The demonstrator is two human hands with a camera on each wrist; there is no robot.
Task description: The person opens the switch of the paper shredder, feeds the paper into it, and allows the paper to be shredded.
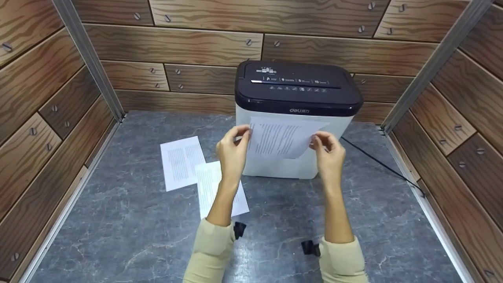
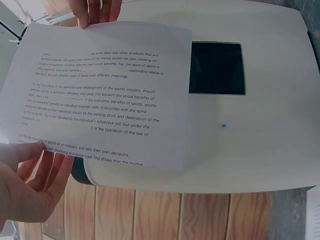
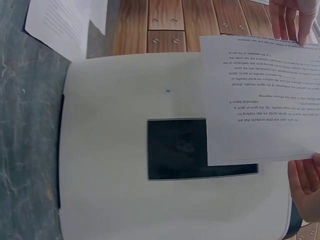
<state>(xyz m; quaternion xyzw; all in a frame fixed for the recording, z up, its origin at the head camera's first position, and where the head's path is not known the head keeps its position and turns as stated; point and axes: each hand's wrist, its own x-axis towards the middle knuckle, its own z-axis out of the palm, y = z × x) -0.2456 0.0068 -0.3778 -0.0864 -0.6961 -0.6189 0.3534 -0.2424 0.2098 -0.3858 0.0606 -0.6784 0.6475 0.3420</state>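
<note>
A printed sheet of paper [image 1: 279,138] is stretched between both hands in front of the white body of a paper shredder [image 1: 298,90]. My left hand [image 1: 232,151] pinches one edge between thumb and fingers. On the opposite edge, my right hand [image 1: 330,155] grips the sheet the same way. Lines of text on the sheet [image 2: 105,100] face the left wrist camera, with the left hand [image 2: 37,182] at its lower corner. The right wrist view shows the sheet [image 3: 260,100] overlapping the shredder's dark window [image 3: 175,150]. The feed slot [image 1: 294,84] lies on the shredder's dark lid.
Two more printed sheets lie overlapping on the grey floor: a farther one [image 1: 181,163] and a nearer one [image 1: 208,188], partly hidden behind the left forearm. A black power cord [image 1: 381,167] runs right from the shredder. Wood-patterned walls [image 1: 173,45] enclose the space.
</note>
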